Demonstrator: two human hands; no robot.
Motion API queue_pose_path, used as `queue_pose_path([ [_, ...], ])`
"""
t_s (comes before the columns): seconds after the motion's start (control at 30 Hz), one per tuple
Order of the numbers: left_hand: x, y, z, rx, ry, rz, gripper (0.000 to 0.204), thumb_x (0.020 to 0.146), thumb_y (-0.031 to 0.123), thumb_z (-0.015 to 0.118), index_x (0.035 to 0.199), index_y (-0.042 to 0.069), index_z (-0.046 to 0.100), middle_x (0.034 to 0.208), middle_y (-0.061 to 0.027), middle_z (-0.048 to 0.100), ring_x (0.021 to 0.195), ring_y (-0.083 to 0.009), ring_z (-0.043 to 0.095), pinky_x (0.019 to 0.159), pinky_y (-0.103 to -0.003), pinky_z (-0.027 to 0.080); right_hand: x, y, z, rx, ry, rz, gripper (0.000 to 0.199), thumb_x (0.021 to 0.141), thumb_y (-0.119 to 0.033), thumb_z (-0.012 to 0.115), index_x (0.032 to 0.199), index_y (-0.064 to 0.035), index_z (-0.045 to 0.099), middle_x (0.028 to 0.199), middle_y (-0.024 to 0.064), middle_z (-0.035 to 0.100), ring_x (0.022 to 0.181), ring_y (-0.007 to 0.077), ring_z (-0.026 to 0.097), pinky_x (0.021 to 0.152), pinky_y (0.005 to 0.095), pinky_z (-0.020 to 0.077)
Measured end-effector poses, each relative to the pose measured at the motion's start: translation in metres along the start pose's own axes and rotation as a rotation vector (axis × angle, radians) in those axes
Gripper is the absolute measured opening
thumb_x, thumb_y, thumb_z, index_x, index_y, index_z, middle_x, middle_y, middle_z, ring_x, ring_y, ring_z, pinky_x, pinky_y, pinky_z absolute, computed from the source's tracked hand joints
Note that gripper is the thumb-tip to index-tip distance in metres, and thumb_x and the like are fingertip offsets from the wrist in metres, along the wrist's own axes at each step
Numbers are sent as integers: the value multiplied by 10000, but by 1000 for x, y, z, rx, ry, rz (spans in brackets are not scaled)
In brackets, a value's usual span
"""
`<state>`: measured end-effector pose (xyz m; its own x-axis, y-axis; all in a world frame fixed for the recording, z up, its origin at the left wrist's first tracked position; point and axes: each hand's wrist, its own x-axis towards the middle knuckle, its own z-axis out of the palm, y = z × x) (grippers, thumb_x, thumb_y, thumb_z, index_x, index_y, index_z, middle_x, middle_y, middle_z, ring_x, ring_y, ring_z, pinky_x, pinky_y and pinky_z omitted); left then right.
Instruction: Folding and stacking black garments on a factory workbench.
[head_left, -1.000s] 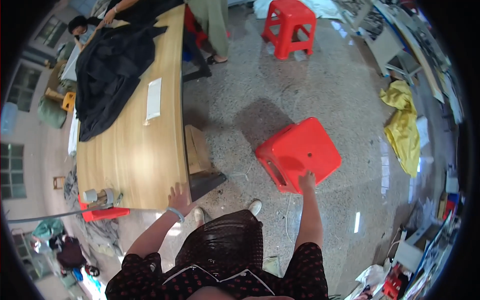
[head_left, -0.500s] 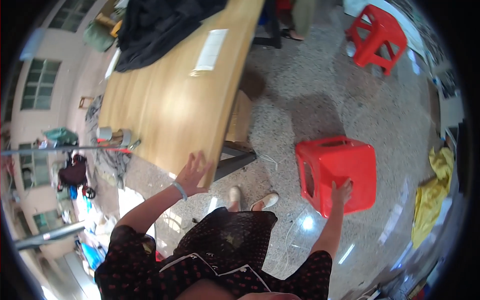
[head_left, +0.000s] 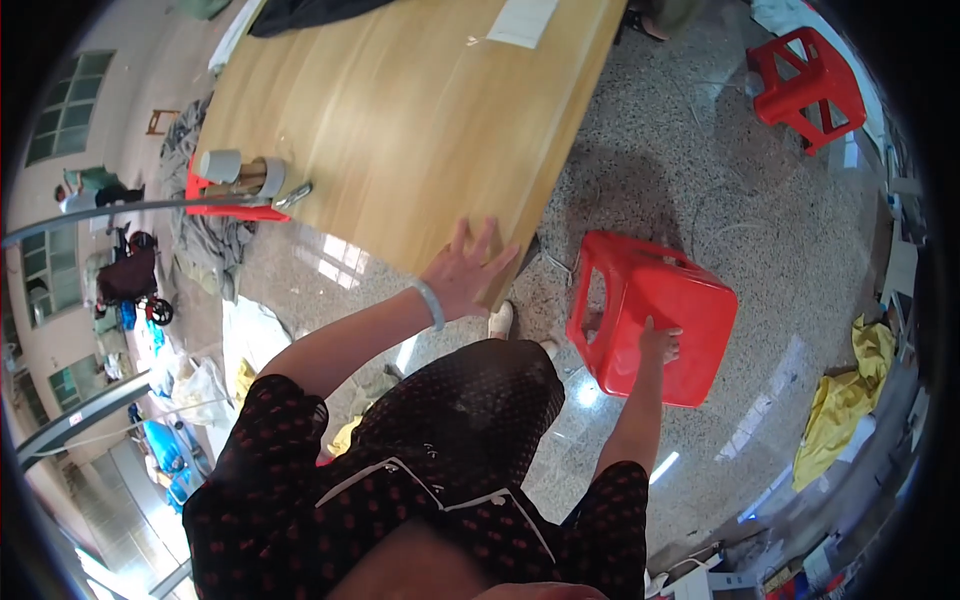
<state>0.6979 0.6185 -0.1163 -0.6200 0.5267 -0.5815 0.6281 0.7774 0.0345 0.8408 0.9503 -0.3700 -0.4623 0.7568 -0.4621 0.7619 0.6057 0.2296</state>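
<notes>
My left hand (head_left: 468, 275) rests on the near corner of the wooden table (head_left: 390, 130), its fingers spread over the top. A pale bangle circles that wrist. My right hand (head_left: 659, 343) is at the middle of a red plastic stool's seat (head_left: 690, 300). Its index finger points forward and the other fingers curl down at the seat, gripping it; their tips are partly hidden. The stool stands out to the right of the table, with openings in its side facing me.
A second red stool (head_left: 808, 88) stands at the far right. Grey-white cups (head_left: 222, 165) and scissors (head_left: 294, 196) sit at the table's left edge. Dark cloth (head_left: 310, 14) lies at its far end. Yellow cloth (head_left: 845, 400) is on the floor at right. A metal bar crosses at left.
My view has shifted forward along the table. My left hand stays at the table corner, with its fingers spread. My right hand stays on the stool, which appears slightly turned.
</notes>
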Motion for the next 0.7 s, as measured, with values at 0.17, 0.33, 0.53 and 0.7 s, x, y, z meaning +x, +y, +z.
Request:
queue_pose_path([
  [0.17,1,-3,6,-65,73,5,981,516,442,709,1304,221,167,1326,-216,106,1137,-525,178,848,-473,385,-19,-18,-2,-7,-265,21,965,726,-650,326,1232,138,93,1225,255,336,1136,348,353,949,478,196],
  [0.33,-1,-12,17,-85,176,36,971,487,436,721,1288,240,209,1309,-196,158,1121,-520,205,828,-455,407,-40,-20,11,-2,-350,48,991,735,-652,296,1211,180,44,1256,233,310,1177,336,305,980,491,127],
  [0.53,-3,-11,21,-56,192,84,937,512,411,706,1283,193,220,1278,-221,196,1096,-521,242,816,-439,425,-88,-18,39,33,-332,106,982,740,-639,309,1214,174,28,1220,219,363,1144,311,360,983,478,134],
  [0.7,-2,-15,27,-25,282,128,935,544,464,684,1287,146,213,1271,-253,191,1088,-546,237,806,-427,425,-134,-19,49,112,-356,146,1019,723,-657,319,1216,162,-33,1237,218,350,1153,322,349,982,485,126],
])
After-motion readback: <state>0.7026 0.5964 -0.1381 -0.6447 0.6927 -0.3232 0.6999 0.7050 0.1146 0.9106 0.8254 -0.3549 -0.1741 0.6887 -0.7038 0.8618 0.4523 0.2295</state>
